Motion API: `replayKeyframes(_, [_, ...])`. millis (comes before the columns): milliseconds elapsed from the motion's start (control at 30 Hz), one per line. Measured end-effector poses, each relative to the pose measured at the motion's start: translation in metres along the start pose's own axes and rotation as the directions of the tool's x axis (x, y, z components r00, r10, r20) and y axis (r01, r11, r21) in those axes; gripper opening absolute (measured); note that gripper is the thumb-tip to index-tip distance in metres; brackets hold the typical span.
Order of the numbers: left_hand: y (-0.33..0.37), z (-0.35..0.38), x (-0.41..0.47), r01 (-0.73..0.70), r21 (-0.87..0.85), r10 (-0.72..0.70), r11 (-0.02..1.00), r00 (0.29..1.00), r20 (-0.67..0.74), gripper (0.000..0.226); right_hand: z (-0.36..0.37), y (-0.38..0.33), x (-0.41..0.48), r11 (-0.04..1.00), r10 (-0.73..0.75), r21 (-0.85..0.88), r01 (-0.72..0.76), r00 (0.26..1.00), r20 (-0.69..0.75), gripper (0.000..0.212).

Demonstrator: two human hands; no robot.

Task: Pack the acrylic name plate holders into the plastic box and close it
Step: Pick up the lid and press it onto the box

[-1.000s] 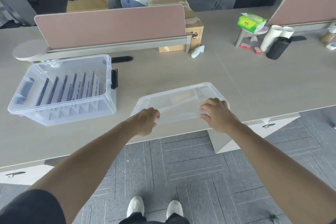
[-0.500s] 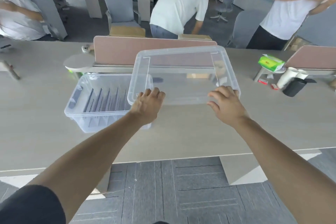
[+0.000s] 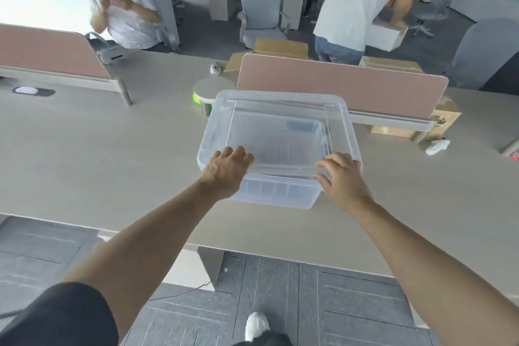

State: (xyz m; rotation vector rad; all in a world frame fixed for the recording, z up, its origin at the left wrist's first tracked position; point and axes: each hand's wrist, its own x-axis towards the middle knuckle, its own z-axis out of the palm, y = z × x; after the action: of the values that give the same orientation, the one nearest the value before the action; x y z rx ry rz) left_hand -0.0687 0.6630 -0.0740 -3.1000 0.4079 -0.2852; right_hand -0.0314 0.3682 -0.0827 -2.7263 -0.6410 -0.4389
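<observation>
A clear plastic lid (image 3: 280,104) hovers over the clear plastic box (image 3: 280,194) on the desk, covering most of its opening. My left hand (image 3: 229,168) grips the lid's near left edge, fingers curled over the rim. My right hand (image 3: 341,174) holds the near right edge, thumb spread. Through the lid the acrylic name plate holders (image 3: 276,149) show faintly as upright rows inside the box. Whether the lid rests on the box rim I cannot tell.
A pink desk divider (image 3: 342,84) stands just behind the box, another divider (image 3: 50,50) at far left. A cardboard box (image 3: 446,115) and a small white device (image 3: 436,146) lie to the right. Two people stand beyond the desk. The desk edge (image 3: 252,250) is near me.
I lifted the lid from the desk in front of me and carried it left over the box; it now sits above the box opening. My view shifted left with it.
</observation>
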Motion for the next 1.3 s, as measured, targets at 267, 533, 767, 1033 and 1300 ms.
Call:
replayKeyframes(267, [-0.022,0.042,0.026,0.042,-0.037,-0.036,0.998,0.986,0.162,0.03,0.059,0.016,0.029,0.999,-0.006,0.054,-0.001,0.991,0.133,0.023])
replayKeyframes(533, [-0.033,0.066,0.037,0.014,-0.066,-0.002,0.998,0.984,0.178,0.028,0.077,0.015,0.031,0.989,0.02,-0.144,0.025,0.954,0.301,0.025])
replayKeyframes(767, [-0.05,0.078,0.039,-0.024,-0.116,0.042,0.993,0.987,0.153,0.026,0.074,-0.017,0.041,0.953,0.264,-0.252,-0.169,0.872,0.413,0.025])
replayKeyframes(1033, [-0.065,0.068,0.043,0.016,-0.3,0.058,0.954,0.97,0.236,0.035,0.067,-0.034,0.044,0.926,0.374,-0.247,-0.286,0.792,0.482,0.026])
replayKeyframes(1300, [-0.087,0.071,0.09,0.055,-0.202,-0.033,0.978,0.993,0.11,0.042,0.07,-0.022,0.11,0.951,0.291,-0.033,-0.306,0.856,0.428,0.064])
